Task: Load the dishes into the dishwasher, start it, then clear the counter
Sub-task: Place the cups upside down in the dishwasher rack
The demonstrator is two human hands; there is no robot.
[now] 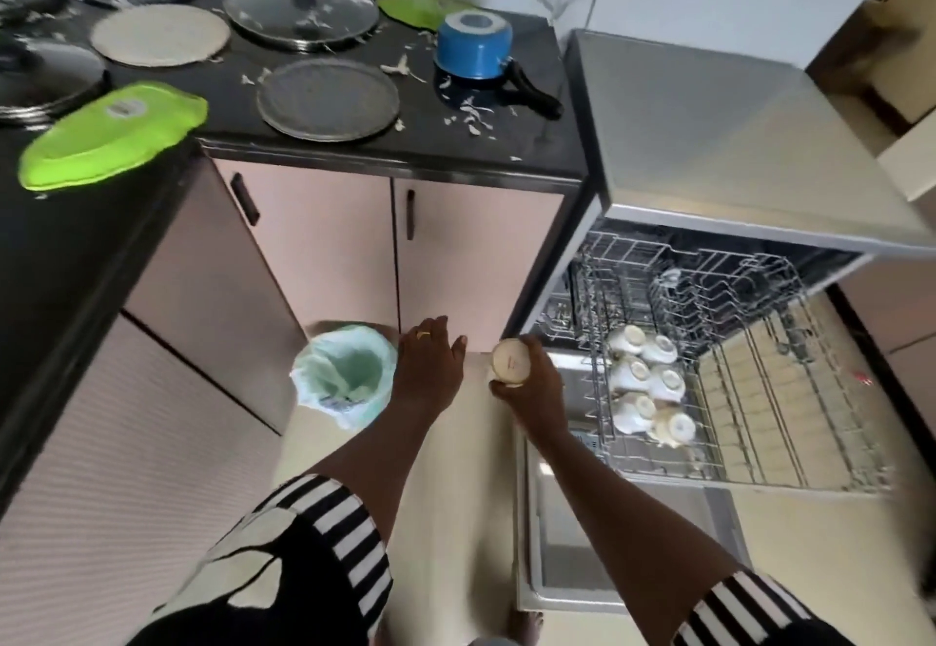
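Kitchen, R hand (538, 384), cream cup (510, 360), prob. inverted

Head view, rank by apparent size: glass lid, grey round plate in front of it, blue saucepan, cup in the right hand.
1. glass lid and grey round plate: look about alike, so not ranked against each other.
2. blue saucepan, handle included.
3. cup, gripped by the right hand: clearly smallest.

Six racked cups (630, 373), one held cup (510, 362), two green lids (109, 139).
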